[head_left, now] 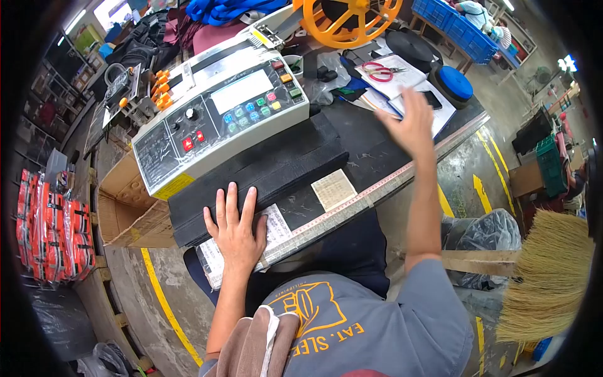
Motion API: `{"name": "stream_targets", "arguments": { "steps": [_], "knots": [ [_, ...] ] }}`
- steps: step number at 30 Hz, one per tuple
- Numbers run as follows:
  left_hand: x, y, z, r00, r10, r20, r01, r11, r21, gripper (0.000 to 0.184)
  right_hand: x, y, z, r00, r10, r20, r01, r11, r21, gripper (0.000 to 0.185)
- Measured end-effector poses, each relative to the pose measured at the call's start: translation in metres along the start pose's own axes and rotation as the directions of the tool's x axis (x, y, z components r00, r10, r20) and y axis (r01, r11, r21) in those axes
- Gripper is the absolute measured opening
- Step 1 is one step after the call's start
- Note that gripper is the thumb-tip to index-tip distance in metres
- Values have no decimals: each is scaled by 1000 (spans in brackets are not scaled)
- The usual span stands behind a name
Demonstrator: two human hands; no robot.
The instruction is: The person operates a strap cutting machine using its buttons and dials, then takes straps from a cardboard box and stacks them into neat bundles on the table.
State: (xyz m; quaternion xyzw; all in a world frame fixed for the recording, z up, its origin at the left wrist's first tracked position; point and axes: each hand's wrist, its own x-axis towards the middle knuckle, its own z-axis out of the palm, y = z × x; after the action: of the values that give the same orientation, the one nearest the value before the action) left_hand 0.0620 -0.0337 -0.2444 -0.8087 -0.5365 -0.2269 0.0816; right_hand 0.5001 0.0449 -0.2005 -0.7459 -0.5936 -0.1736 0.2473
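Observation:
My left hand (236, 235) lies with spread fingers on the near left end of a stack of black straps (257, 176), in front of the control panel of a machine (220, 107). My right hand (411, 122) is raised over the right part of the black table, fingers apart and slightly blurred, holding nothing. Close beyond it are papers (445, 116), a dark phone (432, 100) and red-handled scissors (380, 71). A small written card (334, 190) lies between my hands, beside a measuring tape (383, 184) along the table edge.
Behind the table stands an orange reel (352, 19). A blue roll (453, 83) sits at the right corner. An open cardboard box (135, 207) is below the machine at left. Wrapped red-orange goods (55, 226) stand further left, and a straw broom (546, 276) is at right.

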Motion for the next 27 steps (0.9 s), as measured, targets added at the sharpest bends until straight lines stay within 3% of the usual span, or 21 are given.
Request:
{"name": "stream_targets", "arguments": {
  "steps": [3, 5, 8, 11, 14, 17, 18, 21, 24, 27],
  "knots": [
    [0, 0, -2, 1000, -2, 3, 2, 1000, -7, 67, 50, 86, 30, 908, 408, 96, -381, 899, -215, 138],
    [-1, -1, -1, 1000, 0, -1, 0, 1000, -9, 67, 62, 108, 34, 834, 512, 206, -461, 852, -250, 146],
    [0, -1, 0, 1000, -7, -5, 7, 1000, -7, 66, 70, 164, 67, 783, 475, 402, -452, 878, -155, 149],
    [-1, -1, 1, 1000, -2, -6, 2, 1000, -6, 67, 70, 161, 65, 750, 481, 453, -460, 873, -165, 151],
    [0, -1, 1, 1000, 4, -3, -4, 1000, 0, 69, 65, 126, 56, 892, 422, 163, -368, 886, -282, 124],
    [0, 0, 1, 1000, 6, -3, -6, 1000, 5, 69, 94, 127, 77, 970, 174, 168, -164, 984, -73, 89],
    [1, 0, 1, 1000, 5, -4, -5, 1000, 9, 69, 96, 124, 93, 997, 52, 51, -48, 996, -71, 67],
    [0, 1, 1, 1000, 3, -3, -3, 1000, 11, 68, 132, 72, 92, 942, 90, 325, -87, 996, -24, 67],
    [1, 1, 1, 1000, 2, -6, -2, 1000, 15, 68, 143, 42, 120, 938, 127, 323, -127, 992, -19, 63],
    [1, 1, 1, 1000, 3, -7, -3, 1000, 14, 67, 151, 29, 128, 876, 158, 455, -76, 978, -193, 61]
  ]
}}
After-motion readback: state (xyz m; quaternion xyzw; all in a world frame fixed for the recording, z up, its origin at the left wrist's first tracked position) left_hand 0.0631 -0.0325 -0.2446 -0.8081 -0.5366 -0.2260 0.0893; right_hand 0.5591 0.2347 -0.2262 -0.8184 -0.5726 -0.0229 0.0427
